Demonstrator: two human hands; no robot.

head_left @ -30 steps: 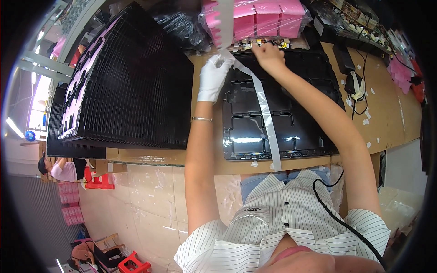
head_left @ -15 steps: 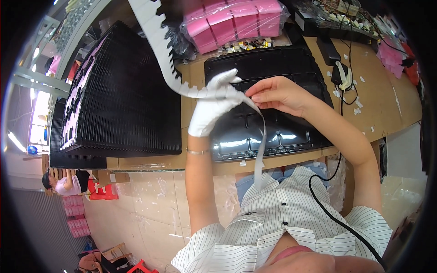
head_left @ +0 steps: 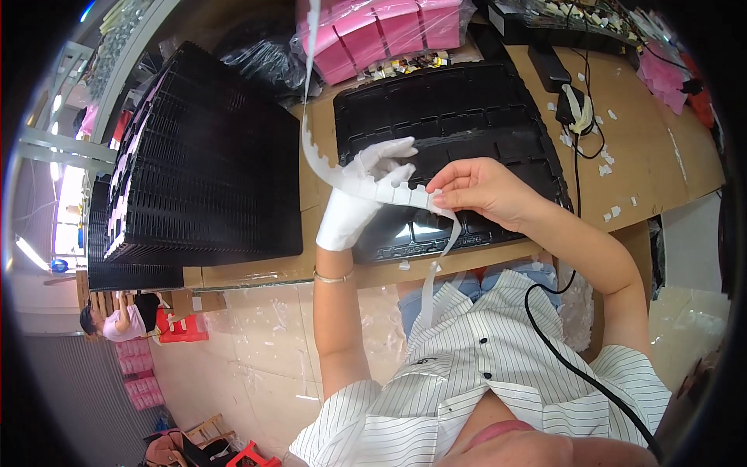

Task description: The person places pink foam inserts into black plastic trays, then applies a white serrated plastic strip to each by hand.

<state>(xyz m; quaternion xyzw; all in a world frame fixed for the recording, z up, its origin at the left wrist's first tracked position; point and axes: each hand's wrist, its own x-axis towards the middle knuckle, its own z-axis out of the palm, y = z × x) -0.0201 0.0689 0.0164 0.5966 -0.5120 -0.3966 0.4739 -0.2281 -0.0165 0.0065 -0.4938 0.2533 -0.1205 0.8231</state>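
Note:
A long white strip of stickers [head_left: 317, 159] with a notched edge hangs down from the upper edge and curves across my left hand [head_left: 359, 191]. That hand wears a white glove, its fingers stretched out and apart, with the strip passing over the palm side. My bare right hand [head_left: 486, 191] pinches the strip between thumb and fingertips, just right of the glove. Below the pinch, a narrow bare-looking tail [head_left: 429, 288] dangles in front of my shirt. Beneath both hands lies a black molded plastic tray [head_left: 436, 97], partly covered by them.
A tall stack of black trays [head_left: 218, 179] stands at the left. Pink blocks in clear wrap [head_left: 389, 35] sit behind the tray. At the right, a black cable [head_left: 577, 167] and white scraps [head_left: 605, 169] lie on the cardboard-covered table [head_left: 661, 148]. Another person [head_left: 120, 319] is far left.
The strip has swung and slackened into a bow below the hands. Both hands have come slightly nearer to me, and a row of notched stickers now shows between them.

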